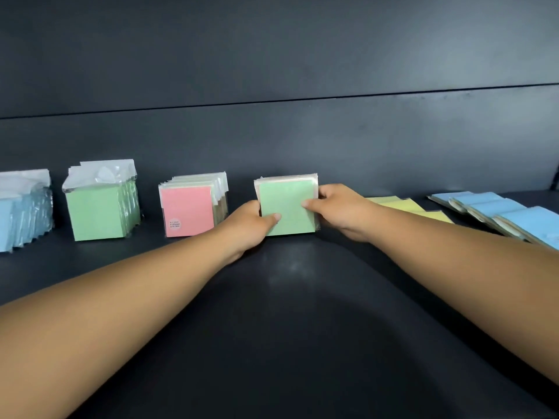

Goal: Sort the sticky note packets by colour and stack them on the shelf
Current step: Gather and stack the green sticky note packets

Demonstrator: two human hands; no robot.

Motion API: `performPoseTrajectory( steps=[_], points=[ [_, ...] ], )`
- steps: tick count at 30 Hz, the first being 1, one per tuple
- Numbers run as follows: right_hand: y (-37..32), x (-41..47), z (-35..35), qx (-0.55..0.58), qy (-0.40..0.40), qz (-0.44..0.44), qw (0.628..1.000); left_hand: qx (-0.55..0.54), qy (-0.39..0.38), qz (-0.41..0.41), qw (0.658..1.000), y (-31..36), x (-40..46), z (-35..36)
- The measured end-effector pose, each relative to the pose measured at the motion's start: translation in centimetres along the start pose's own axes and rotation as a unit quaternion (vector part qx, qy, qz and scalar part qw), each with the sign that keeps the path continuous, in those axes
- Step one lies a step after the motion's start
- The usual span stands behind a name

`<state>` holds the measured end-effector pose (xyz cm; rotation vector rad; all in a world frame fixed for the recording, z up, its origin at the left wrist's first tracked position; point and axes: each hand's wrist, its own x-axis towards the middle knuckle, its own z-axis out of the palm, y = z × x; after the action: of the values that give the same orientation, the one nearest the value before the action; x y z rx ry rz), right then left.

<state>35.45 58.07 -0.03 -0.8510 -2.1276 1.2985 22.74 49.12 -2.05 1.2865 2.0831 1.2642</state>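
A bundle of wrapped packets with a green packet [287, 204] in front stands upright on the dark shelf [290, 313], at the centre. My left hand [249, 226] grips its left edge, thumb on the green face. My right hand [341, 210] grips its right edge, thumb on the face too. To the left stand upright rows: a pink-fronted row [189, 211], a green row [98, 211] and a light blue row [18, 219] at the frame's left edge.
Yellow packets [402, 204] lie flat behind my right forearm. Blue packets [496, 211] lie overlapped at the far right. The shelf's dark back wall [272, 140] rises right behind the rows.
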Motion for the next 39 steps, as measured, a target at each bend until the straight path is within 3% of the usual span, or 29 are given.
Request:
performPoseTrajectory(
  steps=[9,17,27,31,39],
  points=[
    [0.7,4.7,0.8,0.028,0.017,0.037,0.999,-0.037,0.012,-0.033,0.999,-0.6,3.7,-0.3],
    [1.4,3.9,1.6,-0.014,0.046,0.002,0.999,-0.117,0.0,-0.032,0.993,-1.4,4.2,-0.4],
    [1.7,4.1,1.5,-0.08,0.031,-0.053,0.995,-0.095,-0.007,0.0,0.995,-1.4,3.8,-0.7],
    [1.7,4.2,1.6,-0.096,0.039,-0.068,0.992,-0.04,0.013,-0.009,0.999,-1.6,4.2,-0.5],
    [2.0,4.4,1.7,-0.118,0.029,-0.035,0.992,-0.044,0.023,-0.018,0.999,-1.5,4.4,-0.4]
  ],
)
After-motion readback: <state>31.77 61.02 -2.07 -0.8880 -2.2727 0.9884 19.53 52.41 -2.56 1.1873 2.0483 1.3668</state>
